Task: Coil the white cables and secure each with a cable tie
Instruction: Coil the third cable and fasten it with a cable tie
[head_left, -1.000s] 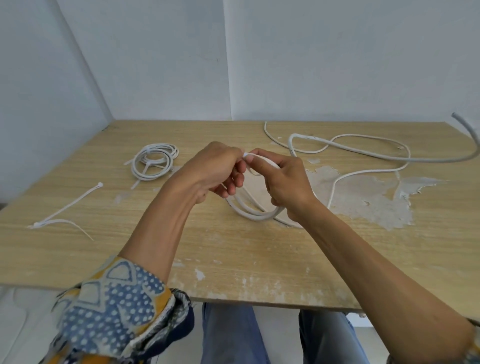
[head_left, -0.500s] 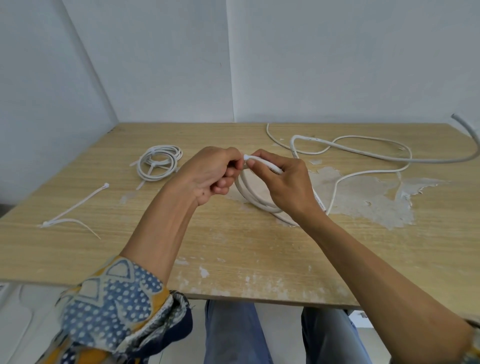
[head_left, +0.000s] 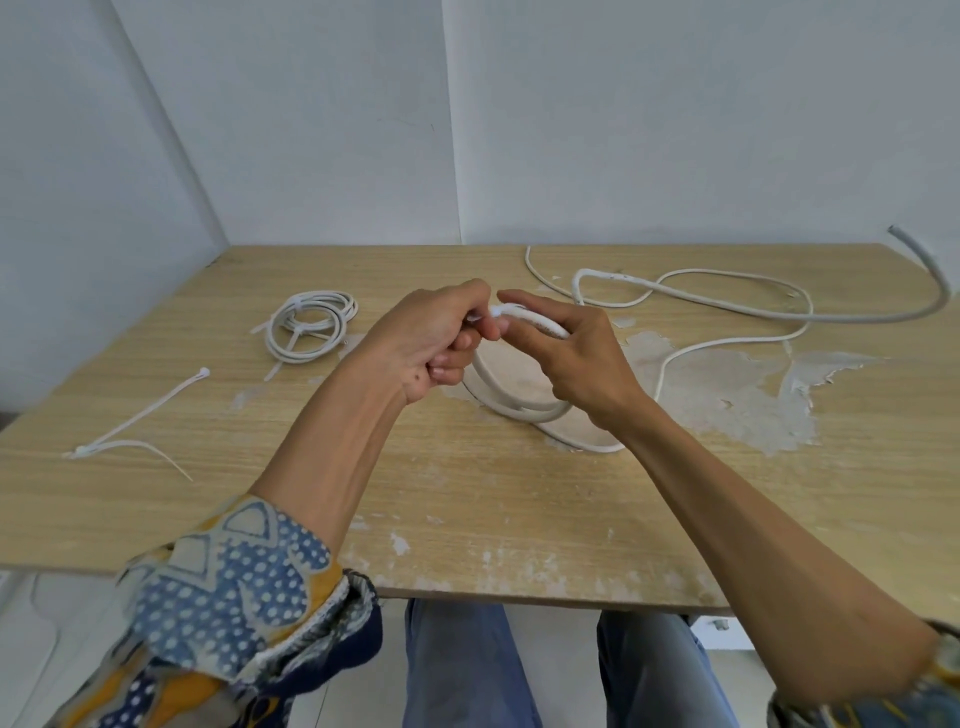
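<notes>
Gripping the white cable coil (head_left: 511, 410) at its top, we curled the right hand (head_left: 576, 364) round it while the left hand (head_left: 426, 343) pinched its white tip.

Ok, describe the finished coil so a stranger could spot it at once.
Start at the wooden table, then look left of the left hand. A small white coil lies flat there. Unlike the held coil and the loose cables on the right, it is already bound with ties.

Single head-worn view, facing forward and down (wide-angle), close over table (head_left: 467, 493)
</notes>
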